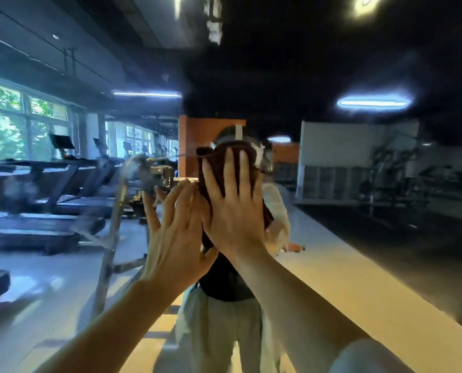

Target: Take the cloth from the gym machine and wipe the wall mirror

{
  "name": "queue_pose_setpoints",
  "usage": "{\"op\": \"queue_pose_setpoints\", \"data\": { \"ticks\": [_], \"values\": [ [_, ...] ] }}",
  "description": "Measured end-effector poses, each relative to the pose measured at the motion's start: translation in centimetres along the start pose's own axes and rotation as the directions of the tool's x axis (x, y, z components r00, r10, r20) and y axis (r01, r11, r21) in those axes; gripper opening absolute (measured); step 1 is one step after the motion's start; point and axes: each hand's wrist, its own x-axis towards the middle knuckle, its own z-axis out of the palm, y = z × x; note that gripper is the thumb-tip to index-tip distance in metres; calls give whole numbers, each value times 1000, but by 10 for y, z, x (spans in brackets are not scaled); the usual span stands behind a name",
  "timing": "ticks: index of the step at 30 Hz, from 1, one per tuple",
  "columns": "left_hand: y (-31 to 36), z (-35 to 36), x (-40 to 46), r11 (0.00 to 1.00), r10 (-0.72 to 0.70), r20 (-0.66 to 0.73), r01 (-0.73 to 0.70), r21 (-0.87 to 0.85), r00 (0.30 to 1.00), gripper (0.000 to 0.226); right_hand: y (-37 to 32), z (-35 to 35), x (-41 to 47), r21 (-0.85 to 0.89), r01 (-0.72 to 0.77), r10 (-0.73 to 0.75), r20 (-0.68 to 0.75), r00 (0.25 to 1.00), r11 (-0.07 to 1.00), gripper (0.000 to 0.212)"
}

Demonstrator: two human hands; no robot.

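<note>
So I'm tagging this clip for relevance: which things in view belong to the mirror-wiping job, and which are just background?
In the job:
brown cloth
wall mirror
right hand, pressing the cloth flat
left hand, open beside it

Background, reflected:
treadmills
windows
ceiling lights

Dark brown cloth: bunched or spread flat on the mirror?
Bunched: the dark brown cloth shows folds under the right hand's straight fingers.

Cloth point(213, 168) mostly hidden behind right hand point(232, 208) — blurred.
</note>
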Motion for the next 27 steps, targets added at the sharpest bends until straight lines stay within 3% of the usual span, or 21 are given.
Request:
{"op": "queue_pose_setpoints", "data": {
  "ticks": [3, 5, 11, 17, 19, 21, 24, 27],
  "values": [
    [12, 10, -24, 997, -50, 21, 51, -50, 999, 111, 19, 1, -23, -4, 147, -147, 40, 988, 989, 60],
    [24, 19, -37, 998, -38, 56, 41, -53, 998, 119, 46, -5, -36, -46, 171, -170, 34, 985, 984, 58],
    [44, 32, -56, 995, -61, 148, 73, -72, 987, 116, 141, -18, -97, -94, -239, 237, -34, 971, 966, 61],
    [39, 34, -62, 997, -37, 112, 45, -70, 993, 114, 95, -6, -84, 10, -462, 459, -126, 880, 887, 59],
    [41, 37, -63, 995, -42, 89, 50, -83, 995, 113, 67, 2, -86, 43, -333, 336, -86, 938, 942, 58],
    [43, 38, -65, 994, -50, 94, 58, -88, 994, 108, 45, 10, -113, 59, -120, 121, -11, 993, 991, 56],
    [42, 38, -81, 996, -32, 133, 43, -73, 991, 104, 36, 15, -189, 65, 161, -169, 151, 974, 985, 57],
    [36, 37, -96, 1000, 7, 165, -2, -29, 986, 116, 45, 8, -204, 45, 228, -232, 179, 956, 973, 56]
  ]
}}
